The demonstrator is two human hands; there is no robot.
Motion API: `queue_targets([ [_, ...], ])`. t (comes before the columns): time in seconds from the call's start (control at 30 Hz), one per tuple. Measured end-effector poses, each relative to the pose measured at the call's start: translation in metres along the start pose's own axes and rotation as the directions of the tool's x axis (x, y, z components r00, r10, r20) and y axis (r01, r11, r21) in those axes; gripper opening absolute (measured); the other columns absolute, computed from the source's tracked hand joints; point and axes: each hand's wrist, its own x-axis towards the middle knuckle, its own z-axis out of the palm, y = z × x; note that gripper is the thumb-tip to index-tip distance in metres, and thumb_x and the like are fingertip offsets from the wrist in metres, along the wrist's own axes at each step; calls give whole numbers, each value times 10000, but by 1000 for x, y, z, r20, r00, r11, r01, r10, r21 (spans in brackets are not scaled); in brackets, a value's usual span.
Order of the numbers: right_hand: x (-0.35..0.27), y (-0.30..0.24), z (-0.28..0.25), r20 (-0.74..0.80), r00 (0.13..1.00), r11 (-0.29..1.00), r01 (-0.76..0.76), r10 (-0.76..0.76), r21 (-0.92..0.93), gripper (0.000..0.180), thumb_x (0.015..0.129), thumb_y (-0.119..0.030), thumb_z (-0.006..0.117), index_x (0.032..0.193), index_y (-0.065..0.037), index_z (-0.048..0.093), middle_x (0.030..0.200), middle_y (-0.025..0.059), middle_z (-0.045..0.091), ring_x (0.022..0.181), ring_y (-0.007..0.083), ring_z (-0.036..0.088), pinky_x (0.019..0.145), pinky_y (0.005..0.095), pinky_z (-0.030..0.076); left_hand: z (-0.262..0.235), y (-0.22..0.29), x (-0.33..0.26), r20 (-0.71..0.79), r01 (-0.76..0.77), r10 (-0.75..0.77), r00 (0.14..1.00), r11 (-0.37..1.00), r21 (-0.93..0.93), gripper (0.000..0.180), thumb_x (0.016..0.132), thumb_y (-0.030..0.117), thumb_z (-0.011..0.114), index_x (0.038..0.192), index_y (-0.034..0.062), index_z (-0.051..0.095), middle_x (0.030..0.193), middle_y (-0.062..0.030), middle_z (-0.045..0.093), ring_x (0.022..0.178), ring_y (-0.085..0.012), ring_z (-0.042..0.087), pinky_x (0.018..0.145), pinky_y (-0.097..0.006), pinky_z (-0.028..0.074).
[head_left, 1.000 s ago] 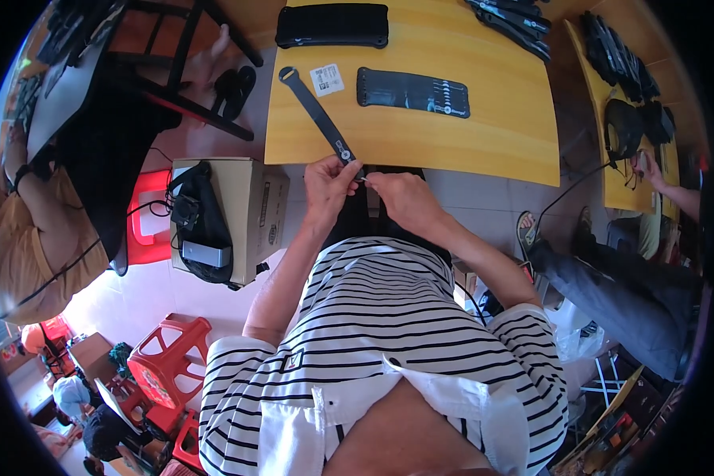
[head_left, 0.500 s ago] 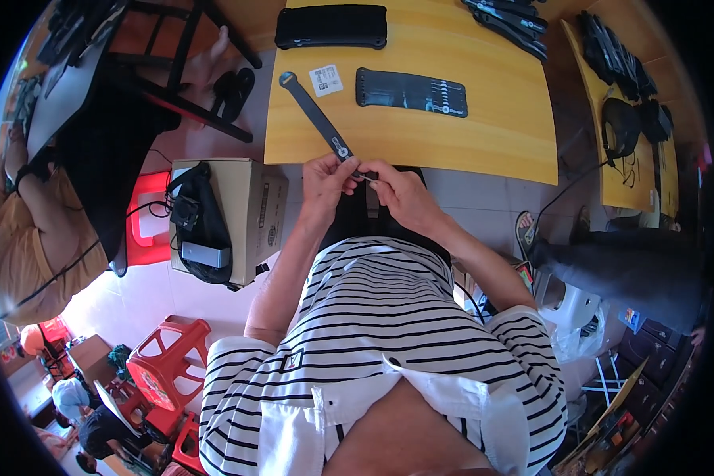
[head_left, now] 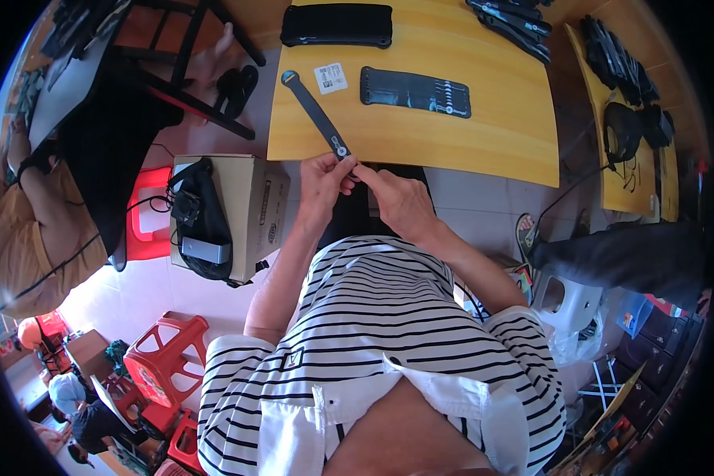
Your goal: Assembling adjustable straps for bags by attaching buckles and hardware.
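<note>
A dark grey strap (head_left: pixel 316 115) with a rounded loop end runs out over the near left edge of the yellow table. My left hand (head_left: pixel 322 184) is closed, pinching the strap's near end between thumb and fingers, just off the table edge. Against those fingertips rests the index finger of my right hand (head_left: pixel 404 202), its other fingers curled under; the strap's tip there is hidden between both hands. Farther in lie a flat dark panel (head_left: pixel 415 92) with a row of white marks and a small white label (head_left: pixel 331 78).
A black padded case (head_left: pixel 336 25) lies at the back of the yellow table (head_left: pixel 484 147), near a pile of black straps (head_left: pixel 516 25). A cardboard box (head_left: pixel 250 210) with a black bag (head_left: pixel 204 226) stands left. Another person's leg (head_left: pixel 619 254) is at right.
My right hand has turned, its index finger now reaching across to my left fingertips; before, it pinched near the strap's end. The view has shifted slightly.
</note>
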Motion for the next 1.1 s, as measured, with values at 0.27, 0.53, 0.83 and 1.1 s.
queue_targets([
  [0.27,13,-7,5,-30,993,904,-94,117,416,257,868,-28,484,1118,-48,538,637,62,525,520,134,495,490,258,406,1,21,-21,-24,1,1,1000,998,66,281,854,229,583,708,-8,614,610,-56,600,512,-86,529,486,-205,426],
  [0.53,21,-27,-22,393,887,395,-460,243,795,257,872,-35,494,1121,-13,555,575,-45,407,485,30,365,427,172,274,-15,31,-35,74,-291,289,954,848,443,246,853,187,576,737,-30,558,617,-45,564,569,-84,523,533,-214,416],
  [0.83,20,-21,-23,341,909,504,-417,241,756,258,868,-24,497,1109,-9,587,574,-35,429,482,30,375,422,174,292,-14,36,-39,167,-438,421,892,712,548,219,839,161,548,741,-34,528,600,-166,510,514,-288,489,498,-334,386],
  [1.1,20,-27,-16,276,922,529,-382,270,758,262,864,-7,500,1109,-4,591,598,-20,460,509,44,399,450,180,328,-10,39,-42,90,-367,374,923,784,500,187,840,136,523,755,-31,532,626,-179,516,566,-331,524,532,-371,397],
])
